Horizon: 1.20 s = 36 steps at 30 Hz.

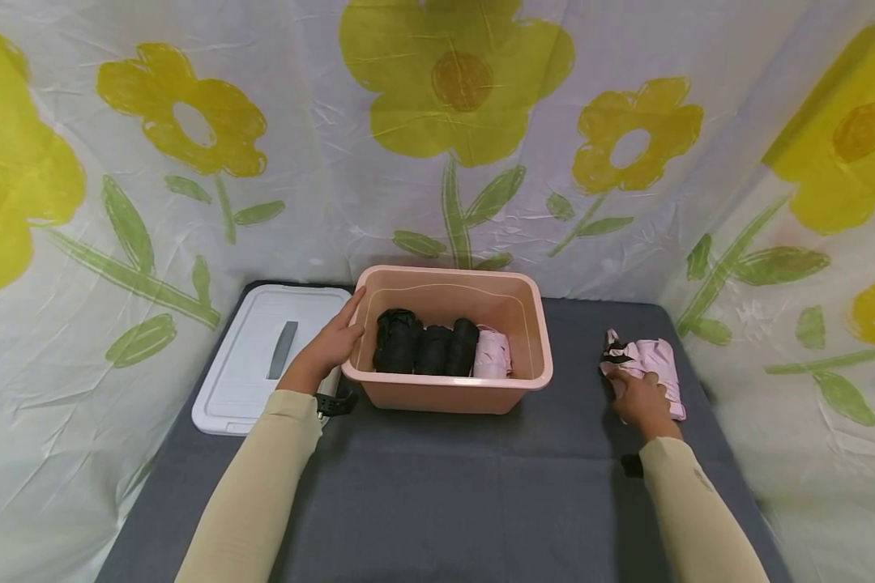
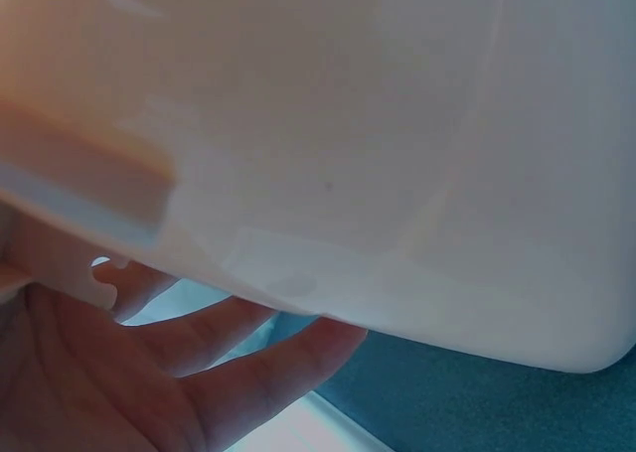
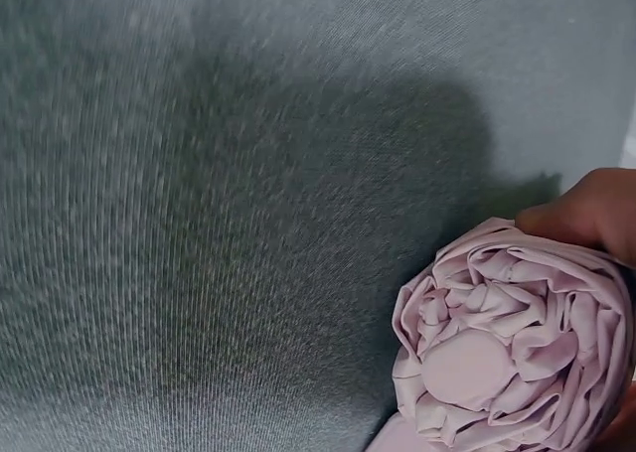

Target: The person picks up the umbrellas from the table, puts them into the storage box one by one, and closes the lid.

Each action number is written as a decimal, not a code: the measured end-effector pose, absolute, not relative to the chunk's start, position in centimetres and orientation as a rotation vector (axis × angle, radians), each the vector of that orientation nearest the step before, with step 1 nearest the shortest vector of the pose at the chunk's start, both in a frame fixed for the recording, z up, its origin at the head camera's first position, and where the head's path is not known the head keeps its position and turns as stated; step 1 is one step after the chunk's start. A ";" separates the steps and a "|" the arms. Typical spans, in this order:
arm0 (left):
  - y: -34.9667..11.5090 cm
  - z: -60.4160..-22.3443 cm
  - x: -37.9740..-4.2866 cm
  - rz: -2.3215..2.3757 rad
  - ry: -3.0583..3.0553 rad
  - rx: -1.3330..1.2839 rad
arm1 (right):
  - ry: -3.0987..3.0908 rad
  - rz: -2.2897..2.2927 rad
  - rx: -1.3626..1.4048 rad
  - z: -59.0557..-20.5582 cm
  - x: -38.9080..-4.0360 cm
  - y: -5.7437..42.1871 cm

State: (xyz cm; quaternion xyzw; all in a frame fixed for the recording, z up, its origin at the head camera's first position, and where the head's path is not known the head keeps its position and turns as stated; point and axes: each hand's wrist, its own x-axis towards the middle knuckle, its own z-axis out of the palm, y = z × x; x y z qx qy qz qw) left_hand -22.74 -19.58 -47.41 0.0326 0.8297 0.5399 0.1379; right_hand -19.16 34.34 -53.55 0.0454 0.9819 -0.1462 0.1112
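Observation:
My left hand (image 1: 333,340) rests on the left rim of a peach plastic bin (image 1: 437,397). In the left wrist view its fingers (image 2: 263,382) are loosely extended, with tips at the bin's edge. Inside the bin, black fabric rolls (image 1: 433,348) lie side by side, with a pink fabric roll (image 1: 492,355) at their right. Far to the right, my right hand (image 1: 642,401) grips a pale pink fabric roll, its thumb on the side. The right wrist view shows the crumpled spiral end of that pink roll (image 3: 467,363). Another pink fabric piece (image 1: 659,364) lies just beyond, with a black patch near it.
A white lid (image 1: 244,356) with a grey handle lies left of the bin, partly behind my left forearm. Dark grey cloth (image 1: 445,494) covers the table. White curtains (image 1: 299,186) with yellow flowers enclose the back and both sides.

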 end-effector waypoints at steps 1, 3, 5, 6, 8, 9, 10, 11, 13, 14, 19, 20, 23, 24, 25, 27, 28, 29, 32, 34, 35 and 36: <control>-19.6 -47.3 -22.7 1.564 2.393 0.092 | 2.885 -0.441 0.134 -53.5 -19.0 34.3; -19.5 -46.7 -22.5 1.580 2.369 0.088 | 2.895 -0.457 0.121 -53.3 -18.8 34.2; -19.2 -45.8 -22.0 1.593 2.349 0.088 | 2.909 -0.469 0.096 -53.2 -18.7 34.2; -19.1 -45.2 -21.8 1.599 2.341 0.088 | 2.919 -0.470 0.077 -53.1 -18.6 34.2; -18.9 -44.4 -21.3 1.599 2.339 0.097 | 2.943 -0.469 0.027 -53.0 -18.4 34.1; -18.8 -44.1 -21.1 1.597 2.339 0.098 | 2.957 -0.471 0.000 -52.9 -18.3 34.0; -18.8 -44.0 -21.0 1.596 2.339 0.098 | 2.972 -0.472 -0.030 -52.8 -18.2 33.8; -18.9 -44.3 -21.1 1.586 2.349 0.107 | 2.986 -0.478 -0.059 -52.6 -18.1 33.7; -19.0 -45.2 -21.5 1.573 2.368 0.117 | 3.010 -0.518 -0.118 -52.2 -17.9 33.3; -19.2 -45.7 -21.7 1.569 2.378 0.120 | 3.017 -0.545 -0.145 -52.0 -17.9 33.1; -19.5 -47.5 -22.6 1.555 2.418 0.115 | 3.045 -0.677 -0.234 -50.8 -17.9 32.3; -19.5 -47.6 -22.6 1.557 2.419 0.115 | 3.046 -0.706 -0.243 -50.5 -17.9 32.1; -19.5 -47.6 -22.5 1.567 2.408 0.109 | 3.045 -0.769 -0.269 -49.7 -18.1 31.7; -19.5 -47.6 -22.5 1.570 2.405 0.109 | 3.037 -0.783 -0.263 -49.4 -18.1 31.5; -19.5 -47.7 -22.5 1.573 2.400 0.111 | 3.031 -0.788 -0.252 -49.0 -18.0 31.3; -19.6 -47.7 -22.5 1.579 2.392 0.116 | 3.018 -0.793 -0.235 -48.2 -18.0 30.9; -19.6 -47.8 -22.6 1.579 2.392 0.118 | 3.009 -0.797 -0.227 -47.9 -18.0 30.7; -19.6 -47.8 -22.6 1.580 2.389 0.120 | 3.001 -0.805 -0.218 -47.6 -18.0 30.5; -19.6 -47.8 -22.6 1.575 2.395 0.119 | 2.975 -0.838 -0.208 -46.6 -18.1 29.9; -19.5 -47.8 -22.6 1.566 2.402 0.115 | 2.956 -0.864 -0.212 -45.9 -18.2 29.6; -19.5 -47.7 -22.6 1.562 2.405 0.113 | 2.947 -0.875 -0.210 -45.6 -18.2 29.4; -19.5 -47.7 -22.6 1.561 2.405 0.111 | 2.940 -0.882 -0.210 -45.3 -18.2 29.2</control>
